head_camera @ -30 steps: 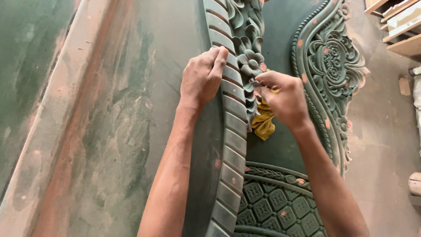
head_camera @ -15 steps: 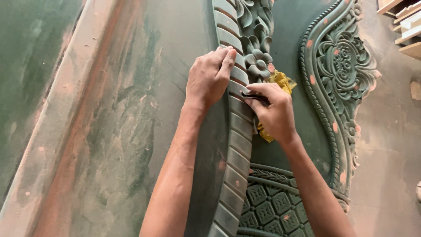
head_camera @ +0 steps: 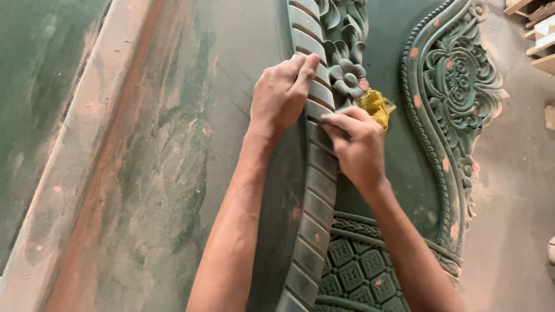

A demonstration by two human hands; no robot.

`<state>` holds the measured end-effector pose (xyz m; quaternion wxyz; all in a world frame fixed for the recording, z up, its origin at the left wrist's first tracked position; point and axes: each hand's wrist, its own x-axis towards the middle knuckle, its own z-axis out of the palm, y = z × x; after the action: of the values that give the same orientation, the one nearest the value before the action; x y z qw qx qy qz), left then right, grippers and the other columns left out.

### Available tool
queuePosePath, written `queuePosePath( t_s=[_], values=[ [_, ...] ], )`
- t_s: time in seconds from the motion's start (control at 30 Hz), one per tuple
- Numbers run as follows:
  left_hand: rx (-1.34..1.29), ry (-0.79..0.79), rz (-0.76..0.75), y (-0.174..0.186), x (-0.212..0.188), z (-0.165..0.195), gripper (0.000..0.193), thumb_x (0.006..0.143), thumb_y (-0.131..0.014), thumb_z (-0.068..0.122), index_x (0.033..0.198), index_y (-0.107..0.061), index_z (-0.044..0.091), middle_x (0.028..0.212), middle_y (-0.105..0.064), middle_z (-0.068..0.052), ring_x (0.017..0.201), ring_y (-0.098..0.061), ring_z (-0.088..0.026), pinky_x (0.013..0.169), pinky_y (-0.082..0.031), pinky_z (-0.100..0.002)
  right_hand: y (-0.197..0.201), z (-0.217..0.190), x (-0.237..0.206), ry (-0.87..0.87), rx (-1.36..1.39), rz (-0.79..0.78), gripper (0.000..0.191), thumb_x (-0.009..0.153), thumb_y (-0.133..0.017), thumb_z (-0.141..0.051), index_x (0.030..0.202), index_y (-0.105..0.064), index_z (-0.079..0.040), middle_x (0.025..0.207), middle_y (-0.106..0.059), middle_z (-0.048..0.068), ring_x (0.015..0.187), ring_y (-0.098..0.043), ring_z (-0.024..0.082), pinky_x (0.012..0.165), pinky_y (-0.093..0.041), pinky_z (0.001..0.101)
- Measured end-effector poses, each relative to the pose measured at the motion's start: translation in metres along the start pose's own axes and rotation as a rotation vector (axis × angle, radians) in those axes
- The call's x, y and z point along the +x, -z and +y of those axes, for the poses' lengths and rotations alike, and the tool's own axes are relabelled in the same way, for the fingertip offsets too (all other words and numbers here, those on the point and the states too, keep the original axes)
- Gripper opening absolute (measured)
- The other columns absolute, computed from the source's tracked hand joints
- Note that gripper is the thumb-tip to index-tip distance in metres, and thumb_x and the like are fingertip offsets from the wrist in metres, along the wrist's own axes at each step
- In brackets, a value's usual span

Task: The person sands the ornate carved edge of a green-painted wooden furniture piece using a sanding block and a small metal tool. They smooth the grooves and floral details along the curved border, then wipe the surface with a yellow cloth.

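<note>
Ribbed moulding (head_camera: pixel 315 190) — left hand (head_camera: pixel 281 95) flat, open; right hand (head_camera: pixel 357 147) pinching yellow sandpaper (head_camera: pixel 377 107).

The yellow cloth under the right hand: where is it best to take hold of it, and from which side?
Probably the bunched end of the yellow cloth, which pokes out past the right hand beside the carved flower. Come from the right, over the flat green panel: the ribbed rail and the left hand block the left, and the rest lies hidden under the hand.
</note>
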<state>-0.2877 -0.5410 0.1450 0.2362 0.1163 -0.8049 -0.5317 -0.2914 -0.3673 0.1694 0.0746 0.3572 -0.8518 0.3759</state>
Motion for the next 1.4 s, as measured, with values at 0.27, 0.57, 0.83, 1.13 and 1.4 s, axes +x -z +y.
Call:
queuePosePath(
  t_s=[0.27,0.57,0.83,1.13,1.4],
  values=[
    [-0.1,-0.047,-0.027,0.003,0.001,0.001,0.045,0.105,-0.043,0.045,0.106,-0.073,0.012,0.095,-0.076,-0.011,0.093,-0.071,-0.035,0.078,-0.053,-0.043,-0.003,-0.006,0.003,0.122,-0.219,-0.018,0.017,0.089,-0.074,-0.003,0.105,-0.077,-0.007,0.097,-0.07,0.009,0.094,-0.066,0.03,0.084,-0.052,0.0404],
    [-0.098,-0.067,-0.055,-0.002,0.001,-0.013,0.044,0.105,-0.042,0.042,0.113,-0.073,0.012,0.108,-0.077,-0.008,0.102,-0.071,-0.032,0.086,-0.053,-0.04,-0.002,-0.002,0.002,0.271,-0.354,-0.079,0.026,0.082,-0.069,0.002,0.105,-0.076,-0.007,0.097,-0.068,0.008,0.094,-0.064,0.03,0.083,-0.051,0.0425],
    [-0.121,-0.112,-0.051,-0.001,0.0,-0.022,0.041,0.107,-0.043,0.041,0.115,-0.071,0.012,0.11,-0.077,-0.01,0.104,-0.071,-0.032,0.087,-0.055,-0.041,-0.012,-0.006,0.009,0.363,-0.369,-0.09,0.029,0.08,-0.071,0.001,0.106,-0.077,-0.009,0.094,-0.066,0.009,0.092,-0.063,0.032,0.081,-0.05,0.044],
    [-0.1,-0.052,-0.029,0.005,-0.002,0.0,0.038,0.104,-0.049,0.043,0.116,-0.071,0.014,0.099,-0.076,-0.013,0.099,-0.071,-0.036,0.084,-0.054,-0.044,0.026,0.03,-0.031,0.222,-0.387,-0.111,0.026,0.083,-0.07,0.004,0.106,-0.077,-0.005,0.096,-0.069,0.009,0.091,-0.064,0.031,0.083,-0.052,0.0422],
    [-0.109,-0.056,-0.01,0.003,-0.002,0.001,0.038,0.103,-0.05,0.044,0.116,-0.071,0.016,0.093,-0.077,-0.01,0.094,-0.073,-0.034,0.083,-0.054,-0.043,0.011,0.029,-0.024,0.197,-0.269,0.006,0.01,0.095,-0.074,-0.007,0.105,-0.077,-0.007,0.097,-0.07,0.009,0.092,-0.065,0.029,0.083,-0.053,0.0409]
  ],
)
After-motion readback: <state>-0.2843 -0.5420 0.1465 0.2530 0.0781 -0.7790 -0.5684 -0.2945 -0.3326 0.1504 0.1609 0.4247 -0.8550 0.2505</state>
